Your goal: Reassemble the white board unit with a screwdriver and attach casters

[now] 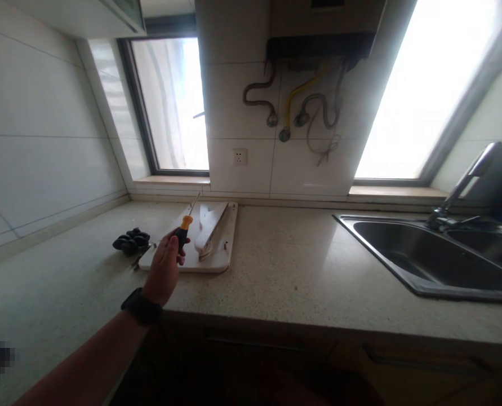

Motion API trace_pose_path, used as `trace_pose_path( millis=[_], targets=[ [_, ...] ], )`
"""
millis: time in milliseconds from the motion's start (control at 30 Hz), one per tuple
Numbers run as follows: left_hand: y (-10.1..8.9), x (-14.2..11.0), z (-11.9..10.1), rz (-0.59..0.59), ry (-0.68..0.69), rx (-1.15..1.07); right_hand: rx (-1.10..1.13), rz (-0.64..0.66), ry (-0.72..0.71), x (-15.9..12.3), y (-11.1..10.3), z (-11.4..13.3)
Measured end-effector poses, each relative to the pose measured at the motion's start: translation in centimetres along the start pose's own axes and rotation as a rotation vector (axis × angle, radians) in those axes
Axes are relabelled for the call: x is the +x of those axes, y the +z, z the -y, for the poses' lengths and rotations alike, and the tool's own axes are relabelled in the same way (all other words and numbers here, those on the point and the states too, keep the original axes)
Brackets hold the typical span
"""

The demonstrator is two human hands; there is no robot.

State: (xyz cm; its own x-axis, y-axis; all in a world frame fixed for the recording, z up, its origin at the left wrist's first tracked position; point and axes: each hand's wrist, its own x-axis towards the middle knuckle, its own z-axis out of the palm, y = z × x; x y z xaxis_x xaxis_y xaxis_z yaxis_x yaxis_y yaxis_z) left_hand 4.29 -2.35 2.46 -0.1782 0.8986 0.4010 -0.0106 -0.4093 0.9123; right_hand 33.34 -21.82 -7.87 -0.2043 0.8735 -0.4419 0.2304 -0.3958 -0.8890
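Note:
My left hand (168, 260) reaches in from the lower left, a dark watch (141, 307) on its wrist. Its fingers are wrapped round the handle of a screwdriver (185, 225), black and yellow with a thin metal shaft tilted up and away. Beyond the hand a white flat panel (217, 264) with rounded corners lies on the counter. On that panel rests a long white angled plastic part (210, 228). Left of it sits a cluster of black rounded pieces (131, 241), too dim to name. My right hand does not show.
The speckled stone counter (284, 276) runs across to a steel sink (403, 270) with a tap (462, 186) at the right. A wall socket (239, 157) and a heater unit (322, 25) with pipes are on the tiled wall. Drawer handles (428, 363) sit below the counter edge.

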Motion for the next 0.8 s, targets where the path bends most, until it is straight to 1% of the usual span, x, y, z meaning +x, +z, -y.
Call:
trace_pose_path(
  millis=[67,100,133,167,233,300,367,433,500,533,633,733,800],
  targets=[
    [1.5,-2.2,-1.2,0.081,0.023,-0.031,-0.005,0.046,-0.109,-0.3,-1.1,1.7],
    [2.2,-3.3,-1.6,0.114,0.051,-0.033,-0.002,0.066,-0.187,-0.7,-1.5,2.8],
    [2.7,-4.5,-2.0,0.139,0.089,-0.016,0.001,0.108,-0.311,-1.3,-1.9,4.1],
    [3.0,-5.7,-2.3,0.154,0.124,0.015,0.017,0.163,-0.397,-1.9,-2.1,5.4],
    [3.4,-7.8,-2.5,0.199,0.188,0.077,-0.011,0.244,-0.484,-2.8,-2.2,8.2],
    [3.4,-9.4,-2.4,0.274,0.258,0.141,-0.029,0.224,-0.537,-2.7,-1.8,10.6],
    [3.4,-10.4,-2.1,0.359,0.332,0.223,0.031,0.191,-0.630,-1.3,-1.2,12.3],
    [3.5,-10.9,-1.8,0.422,0.400,0.323,0.129,0.176,-0.681,1.1,-0.5,13.3],
    [3.8,-10.9,-1.7,0.447,0.463,0.429,0.201,0.183,-0.666,3.6,0.2,13.9],
    [3.9,-10.7,-1.7,0.452,0.492,0.478,0.245,0.164,-0.653,4.7,0.4,14.1],
    [4.0,-10.0,-1.8,0.520,0.580,0.606,0.316,0.041,-0.630,7.0,0.9,14.5],
    [3.6,-9.2,-1.4,0.661,0.677,0.697,0.295,-0.063,-0.627,8.4,0.3,15.0],
    [3.3,-8.5,-0.9,0.686,0.720,0.739,0.268,-0.102,-0.619,9.3,-0.7,15.4]
  ],
)
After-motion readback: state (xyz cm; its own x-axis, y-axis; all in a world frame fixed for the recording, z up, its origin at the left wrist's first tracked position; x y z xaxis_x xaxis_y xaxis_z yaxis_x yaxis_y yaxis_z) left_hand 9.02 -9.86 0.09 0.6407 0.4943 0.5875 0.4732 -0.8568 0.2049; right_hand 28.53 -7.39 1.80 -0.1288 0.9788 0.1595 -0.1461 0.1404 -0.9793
